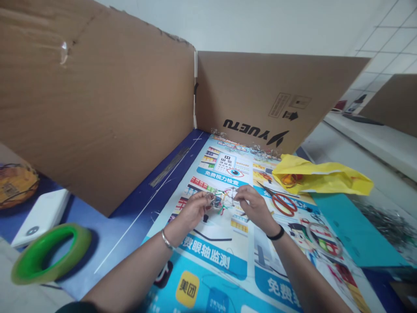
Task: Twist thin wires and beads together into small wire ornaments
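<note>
My left hand (196, 208) and my right hand (252, 204) meet over a printed poster (208, 256) on the table. Both pinch a small tangle of clear beads and coloured wires (224, 199) held between their fingertips. The left wrist wears a silver bangle, the right a black band. Red-handled scissors (282, 203) lie just right of my right hand.
Cardboard walls (97, 108) stand along the left and back. A yellow plastic bag (321, 176) lies at the right, a green tape roll (48, 252) and a white box (41, 215) at the left. Thin metal wires (169, 167) lie by the left wall, more clear beads (263, 152) at the back.
</note>
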The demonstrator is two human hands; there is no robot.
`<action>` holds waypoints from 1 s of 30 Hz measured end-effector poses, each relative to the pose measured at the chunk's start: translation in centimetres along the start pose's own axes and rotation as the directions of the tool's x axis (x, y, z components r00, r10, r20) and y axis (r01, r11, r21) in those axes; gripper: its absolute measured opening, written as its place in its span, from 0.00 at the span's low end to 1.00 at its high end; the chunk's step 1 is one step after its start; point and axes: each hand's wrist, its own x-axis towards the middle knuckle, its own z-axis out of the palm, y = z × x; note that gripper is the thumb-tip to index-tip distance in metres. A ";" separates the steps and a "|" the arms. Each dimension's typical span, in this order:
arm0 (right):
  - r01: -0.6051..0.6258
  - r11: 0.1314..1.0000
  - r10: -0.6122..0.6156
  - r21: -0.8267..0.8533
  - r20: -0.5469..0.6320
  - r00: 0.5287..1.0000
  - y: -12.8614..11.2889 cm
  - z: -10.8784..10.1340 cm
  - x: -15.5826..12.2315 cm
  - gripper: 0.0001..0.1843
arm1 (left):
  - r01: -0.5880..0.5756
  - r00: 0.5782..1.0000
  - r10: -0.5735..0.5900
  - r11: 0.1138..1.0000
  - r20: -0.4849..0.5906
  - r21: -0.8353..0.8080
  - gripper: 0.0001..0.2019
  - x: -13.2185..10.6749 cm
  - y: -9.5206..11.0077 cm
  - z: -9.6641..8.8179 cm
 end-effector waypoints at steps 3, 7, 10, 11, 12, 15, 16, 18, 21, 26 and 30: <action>-0.004 1.000 0.004 -0.002 0.016 1.000 0.2 -0.1 0.0 0.15 | 0.057 0.998 -0.058 0.998 0.023 0.016 0.04 -0.1 0.0 0.0; 0.017 0.999 -0.016 -0.039 0.017 1.000 0.2 -0.4 0.2 0.15 | 0.102 0.990 -0.099 0.995 0.100 -0.017 0.09 0.0 -0.1 -0.1; 0.022 0.999 -0.021 -0.045 0.014 1.000 0.2 -0.7 0.3 0.16 | 0.124 0.986 -0.110 0.987 0.124 -0.106 0.10 0.0 -0.1 -0.1; 0.017 0.999 -0.016 -0.040 0.014 1.000 0.2 -0.7 0.3 0.16 | 0.128 0.986 -0.111 0.983 0.126 -0.133 0.10 0.0 0.0 0.0; 0.012 0.999 -0.012 -0.038 0.015 1.000 0.2 -0.8 0.3 0.16 | 0.128 0.985 -0.108 0.980 0.131 -0.153 0.11 0.0 0.1 0.1; 0.002 0.999 -0.001 -0.046 0.018 1.000 0.1 -0.9 0.3 0.16 | 0.091 0.981 -0.061 0.984 0.185 -0.155 0.16 -0.4 0.5 0.5; 0.001 0.999 0.000 -0.047 0.017 1.000 0.1 -0.9 0.3 0.16 | 0.075 0.976 -0.045 0.988 0.213 -0.136 0.17 -0.5 0.6 0.6; -0.003 0.999 0.004 -0.040 0.013 1.000 0.0 -0.9 0.4 0.15 | 0.053 0.964 -0.030 0.995 0.265 -0.082 0.21 -0.7 0.8 0.7; -0.021 1.000 0.021 -0.023 0.008 1.000 -0.1 -0.9 0.4 0.15 | 0.038 0.960 -0.033 0.999 0.277 -0.012 0.20 -0.7 0.8 0.5; -0.025 1.000 0.025 0.008 0.018 1.000 -0.3 -0.7 0.4 0.15 | 0.041 0.982 -0.048 0.998 0.184 0.037 0.14 0.0 0.4 -0.1; -0.008 1.000 0.008 0.013 0.030 1.000 -0.5 -0.6 0.3 0.15 | 0.050 0.990 -0.059 0.996 0.132 0.072 0.11 0.3 0.0 -0.4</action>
